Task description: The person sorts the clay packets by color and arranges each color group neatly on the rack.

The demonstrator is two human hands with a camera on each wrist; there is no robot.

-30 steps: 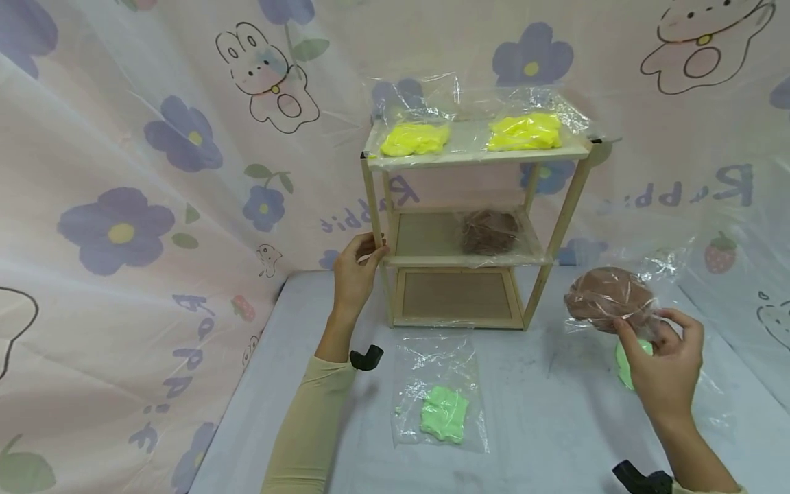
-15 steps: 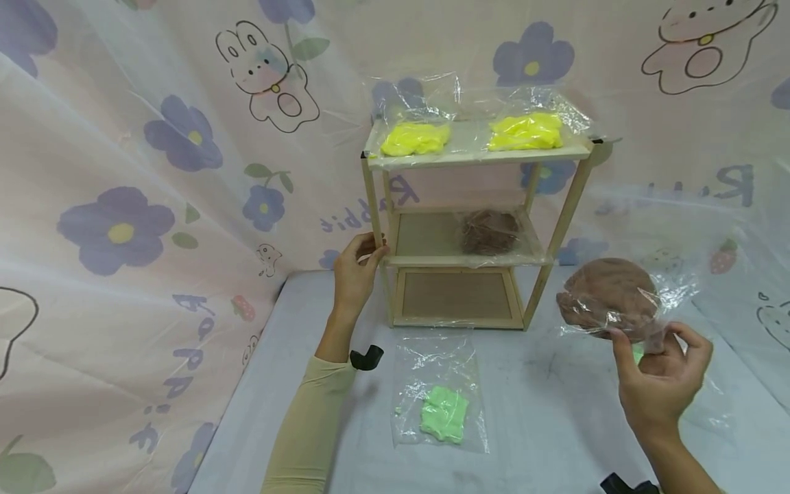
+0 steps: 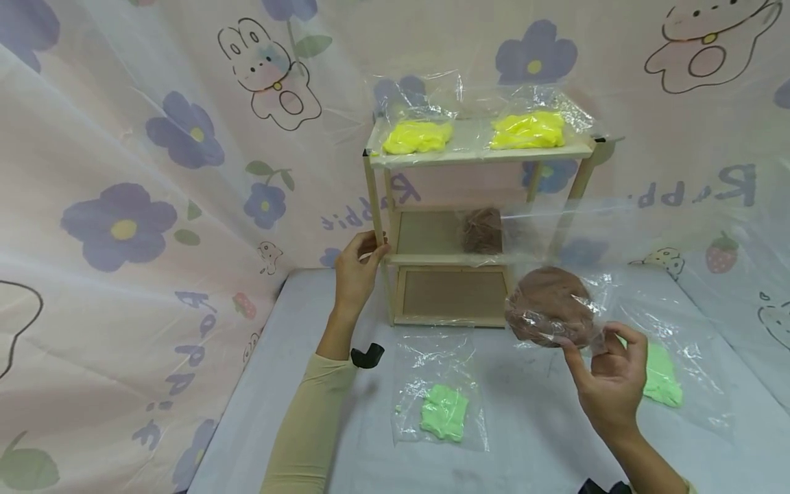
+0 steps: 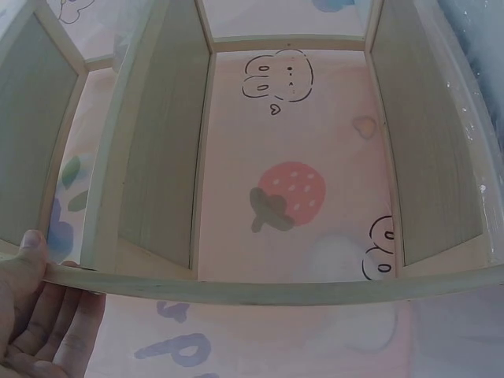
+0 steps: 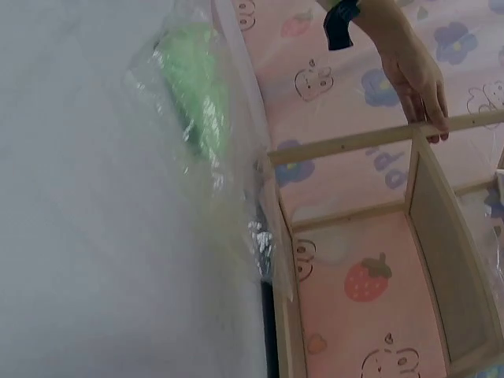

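Observation:
A small wooden shelf rack (image 3: 481, 158) stands at the table's back. My left hand (image 3: 358, 271) grips its front left post at the middle shelf. In the left wrist view the thumb of the left hand (image 4: 39, 315) lies on the post with fingers behind. My right hand (image 3: 617, 377) pinches the lower edge of a clear plastic bag with a flat round brown lump, perhaps clay (image 3: 552, 305), held up before the rack's right front post. Another bagged brown lump (image 3: 481, 230) lies on the middle shelf, partly covered by the held bag.
Two bagged bright yellow lumps (image 3: 416, 137) sit on the top shelf. One bagged green lump (image 3: 444, 413) lies on the table in front of the rack, another green one (image 3: 663, 376) right of my right hand. A patterned curtain (image 3: 204, 206) hangs behind and left.
My right hand has lifted the bagged brown lump slightly, then moved it left toward the rack, uncovering the green bag at the right. The left hand stays on the post.

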